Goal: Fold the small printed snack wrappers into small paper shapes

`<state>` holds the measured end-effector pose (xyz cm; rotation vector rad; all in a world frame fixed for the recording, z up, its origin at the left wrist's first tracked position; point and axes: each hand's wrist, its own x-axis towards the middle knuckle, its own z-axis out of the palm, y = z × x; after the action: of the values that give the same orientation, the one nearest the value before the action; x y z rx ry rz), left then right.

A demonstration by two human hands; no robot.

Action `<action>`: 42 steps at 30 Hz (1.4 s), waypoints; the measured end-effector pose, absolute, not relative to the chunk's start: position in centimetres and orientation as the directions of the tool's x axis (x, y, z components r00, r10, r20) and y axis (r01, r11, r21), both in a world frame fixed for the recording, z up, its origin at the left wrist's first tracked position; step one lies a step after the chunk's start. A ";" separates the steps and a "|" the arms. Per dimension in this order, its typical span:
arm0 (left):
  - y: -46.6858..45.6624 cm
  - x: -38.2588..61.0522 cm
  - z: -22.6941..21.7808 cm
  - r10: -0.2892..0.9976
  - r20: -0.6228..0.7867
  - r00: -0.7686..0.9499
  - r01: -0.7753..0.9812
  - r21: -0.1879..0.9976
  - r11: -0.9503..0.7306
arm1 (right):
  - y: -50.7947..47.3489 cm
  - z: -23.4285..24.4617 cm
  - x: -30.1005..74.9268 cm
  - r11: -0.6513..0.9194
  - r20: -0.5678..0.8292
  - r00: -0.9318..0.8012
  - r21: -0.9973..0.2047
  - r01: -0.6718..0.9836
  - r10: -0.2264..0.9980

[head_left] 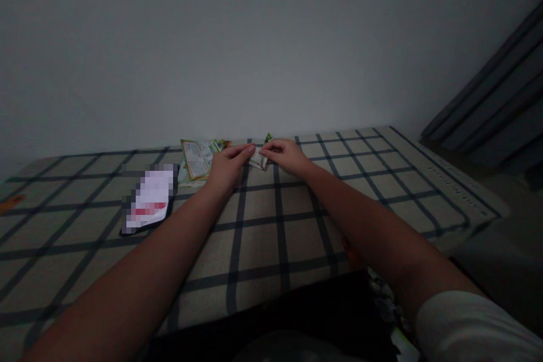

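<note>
Between my two hands is a small printed snack packet [258, 159], pale with dark lettering, held just over the checked tablecloth [297, 209]. The fingers and thumb of my left hand [229, 165] pinch its left side. On the upper right edge, my right hand [287, 154] pinches it with thumb and forefinger. Whether the packet is torn cannot be made out. Left of my left hand lie several green and white printed packets [196, 159], partly overlapping. A bit of green wrapping [268, 137] shows behind my right hand.
A phone with a lit, blurred screen [153, 195] lies left of my left forearm. An orange object [12, 203] sits at the far left edge. A plain wall [271, 51] rises behind the table, and a dark curtain [496, 85] hangs at right.
</note>
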<state>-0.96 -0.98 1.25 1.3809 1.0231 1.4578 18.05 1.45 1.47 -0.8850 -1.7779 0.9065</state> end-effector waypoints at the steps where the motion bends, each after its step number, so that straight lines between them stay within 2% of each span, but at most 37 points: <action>1: -0.9 -1.0 1.2 0.953 0.303 -0.020 -0.046 0.952 -0.304 | 1.4 1.5 18.0 0.471 0.401 -0.317 -0.861 0.190 0.860; 11: -1.0 -1.4 1.5 0.920 0.386 -0.061 0.117 0.918 -0.378 | 0.9 1.9 17.6 0.442 0.380 -0.331 -0.886 0.136 0.864; 18: -1.3 -1.1 1.7 0.942 0.335 0.013 0.048 0.941 -0.335 | 1.4 1.5 17.8 0.456 0.406 -0.315 -0.884 0.101 0.858; 23: -1.6 -1.2 2.3 0.934 0.355 0.043 0.200 0.913 -0.356 | 1.5 1.4 17.7 0.424 0.382 -0.328 -0.904 0.065 0.864; 29: -1.7 -1.6 2.3 0.903 0.429 -0.030 0.303 0.864 -0.401 | 1.3 1.5 17.7 0.353 0.315 -0.384 -0.935 0.031 0.868; 32: -1.8 -1.4 2.2 0.904 0.426 -0.026 0.261 0.876 -0.405 | 1.4 1.6 17.8 0.336 0.292 -0.370 -0.940 0.059 0.882; 37: -1.7 -0.8 2.1 0.943 0.334 0.008 0.015 0.943 -0.334 | 1.3 2.1 17.8 0.345 0.317 -0.263 -0.936 0.066 0.911; 39: -1.5 -0.9 1.9 0.953 0.301 0.035 0.001 0.954 -0.301 | 1.3 2.2 17.8 0.350 0.333 -0.216 -0.936 0.045 0.918; 42: -0.9 -1.2 1.3 0.948 0.314 0.050 0.087 0.944 -0.317 | 1.4 2.2 17.8 0.346 0.337 -0.204 -0.938 0.007 0.919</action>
<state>-1.19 -0.92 1.35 1.5323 1.0820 1.3684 17.85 1.43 2.20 -0.8717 -1.5320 1.0614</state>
